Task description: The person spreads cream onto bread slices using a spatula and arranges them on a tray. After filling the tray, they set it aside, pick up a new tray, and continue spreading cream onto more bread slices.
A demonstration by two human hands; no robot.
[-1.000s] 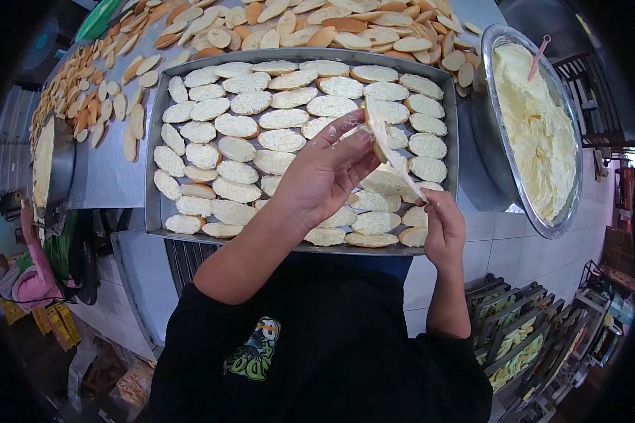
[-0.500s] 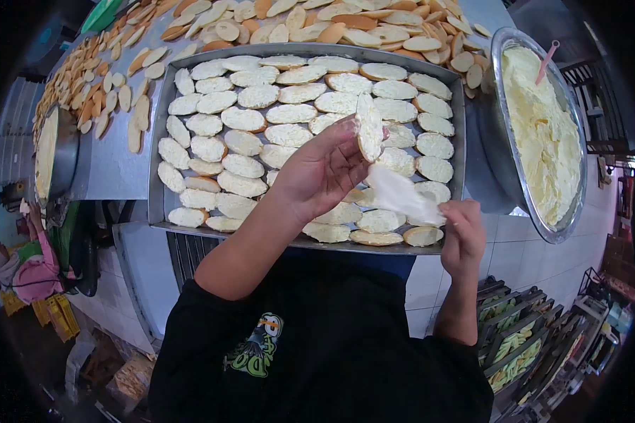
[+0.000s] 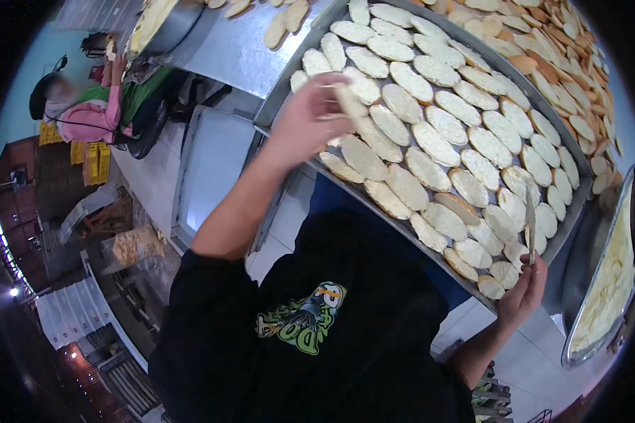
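My left hand [image 3: 314, 123], blurred by motion, is closed on a bread slice [image 3: 350, 103] above the left front corner of a metal tray [image 3: 289, 76]. Rows of oval bread slices coated in pale cream [image 3: 410, 82] fill the tray. My right hand [image 3: 523, 290] grips the handle of a spreading knife [image 3: 530, 218] at the tray's right front corner; its blade points up over the coated slices.
To the right stands a metal bowl of pale yellow cream [image 3: 610, 296]. Plain bread slices [image 3: 568, 84] are heaped behind the tray. Another bowl [image 3: 180, 32] sits at the far left of the metal table [image 3: 240, 53]. A person in pink [image 3: 92, 118] is beyond it.
The view has swung left. My left hand has carried the bread slice from mid-tray to the left front corner. The knife has come away from the slice and now points upward.
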